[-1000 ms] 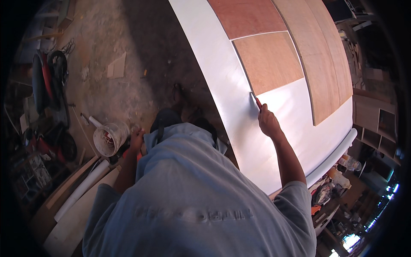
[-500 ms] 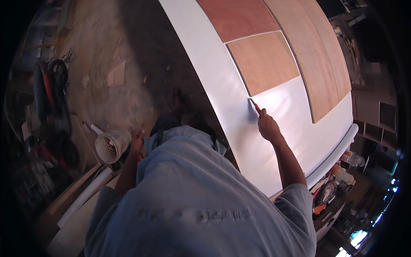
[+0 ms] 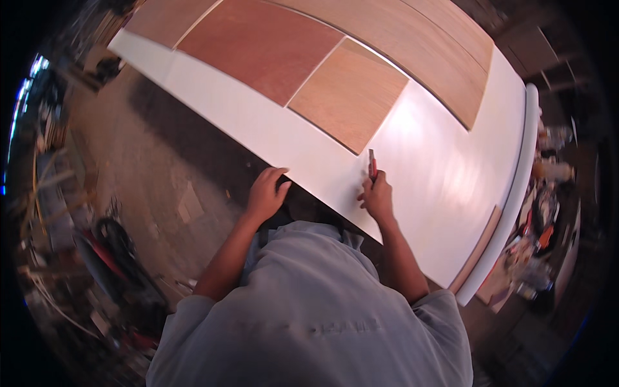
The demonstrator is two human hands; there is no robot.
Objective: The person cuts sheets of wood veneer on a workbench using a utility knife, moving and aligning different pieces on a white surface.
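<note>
a: where's the knife (image 3: 372, 166)?

b: in the right hand (image 3: 378, 193), over the white sheet (image 3: 429, 168), just off the near corner of the small panel (image 3: 351, 93). its tip points away from the person.

a: how's it held?

b: fingers curled round the red handle, the lower ones looser, though blurred.

a: and how would it handle?

b: light and stiff, i'd judge, with the thin blade the fragile part. take it by the handle, well back from the tip.

a: the left hand (image 3: 265, 195)?

b: at the sheet's near edge, fingers straight, thumb apart, nothing seen in it. i can't tell whether it touches.

a: and the sheet?

b: shiny, so probably slippery, and likely thin enough to crease. i'd grip it by that bare edge. the roll (image 3: 525, 161) at its right side looks like the same stuff.

a: the other boards?

b: the red panel (image 3: 264, 48) lies beside the small one, the long panel (image 3: 438, 61) beyond. stiff, i'd guess, the long one heaviest; lift by the edges.

a: containers?

b: clear tubs (image 3: 556, 171) past the roll, too blurred to tell what's inside.
</note>
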